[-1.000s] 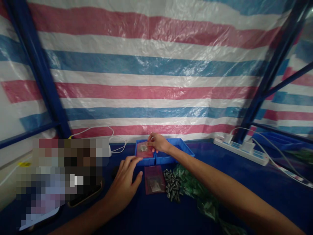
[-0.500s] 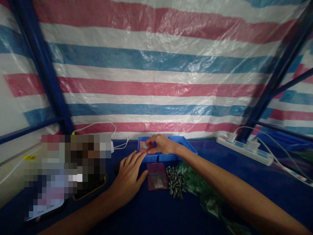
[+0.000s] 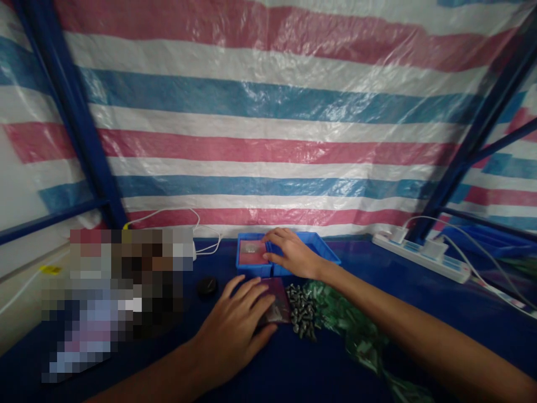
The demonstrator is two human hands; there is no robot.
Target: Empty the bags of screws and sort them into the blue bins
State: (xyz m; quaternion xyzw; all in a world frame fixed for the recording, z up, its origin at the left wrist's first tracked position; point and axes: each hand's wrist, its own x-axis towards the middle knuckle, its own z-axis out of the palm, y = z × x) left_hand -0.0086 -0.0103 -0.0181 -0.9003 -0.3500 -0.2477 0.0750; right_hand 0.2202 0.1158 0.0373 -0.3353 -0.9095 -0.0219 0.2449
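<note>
1. One pink packet (image 3: 278,296) lies partly beneath an open left hand (image 3: 241,322).
2. A second packet (image 3: 251,254) sits in one of two blue trays (image 3: 254,271).
3. The right hand (image 3: 297,256), also open, hovers beside it.

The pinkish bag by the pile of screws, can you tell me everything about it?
It's a flat, partly see-through, purplish-pink bag that looks like plastic, with straight edges. Greyish bits show inside its lower half, too blurry to name. It lies on the dark blue table, in front of the blue bin, with the screws close on its right. The left hand covers its left part; I can't tell how firmly it's touching.
</note>
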